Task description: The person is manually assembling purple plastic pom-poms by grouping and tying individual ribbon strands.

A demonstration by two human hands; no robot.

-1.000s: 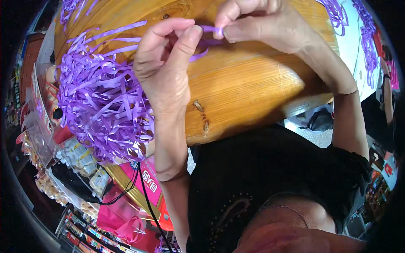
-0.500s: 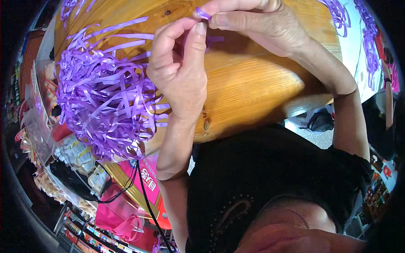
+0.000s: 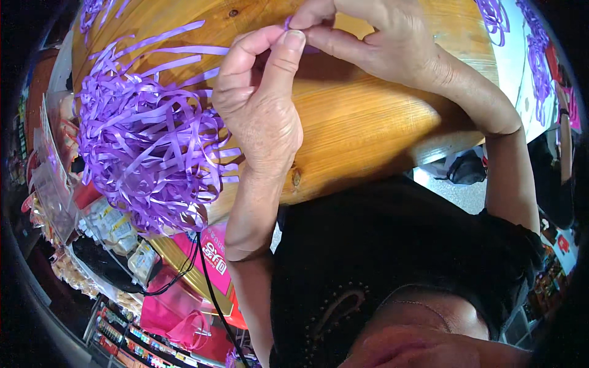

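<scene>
Over the far part of the wooden table [image 3: 362, 116], my left hand [image 3: 264, 98] pinches a purple ribbon [image 3: 287, 23] between thumb and forefinger. Close against it, my right hand [image 3: 374, 46] has its thumb and fingers at the same ribbon, fingertips nearly touching the left ones. Just a small loop of the ribbon shows above the fingertips; the rest is mostly hidden by the hands. Left of my left hand lies a big tangled heap of purple ribbons [image 3: 147, 141], with several cut ends pointing toward my wrist.
More purple ribbons [image 3: 491, 21] lie at the far right, beside a white surface [image 3: 512, 80]. Below the heap, a black cord [image 3: 208, 282] hangs past the table's left edge near a pink package [image 3: 215, 251]. Packaged goods [image 3: 113, 227] crowd the left side.
My right hand has turned and shifted slightly, its thumb now lower beside the left fingertips. The ribbon between the fingers has gone from a flat piece to a small upright loop.
</scene>
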